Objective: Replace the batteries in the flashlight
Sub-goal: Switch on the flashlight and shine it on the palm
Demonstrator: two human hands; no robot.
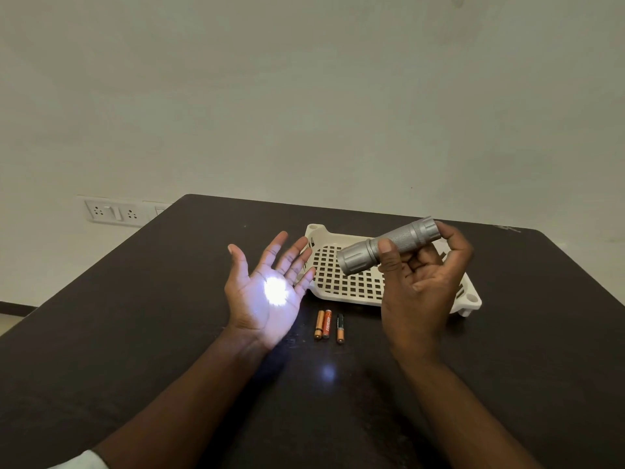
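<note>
My right hand [419,282] grips a silver flashlight [389,245] above the table, its lens end pointing left. The flashlight is lit. Its beam makes a bright white spot on the palm of my left hand [267,286], which is held flat, palm up, fingers spread, holding nothing. Three small batteries [328,324] lie side by side on the dark table [135,316] between my hands: two orange ones touching and a black-and-copper one a little to their right.
A white plastic basket [341,282] with a grid floor sits behind the batteries, partly hidden by my right hand. A wall socket plate [111,211] is on the wall at the back left. A faint light patch shows on the table near the front.
</note>
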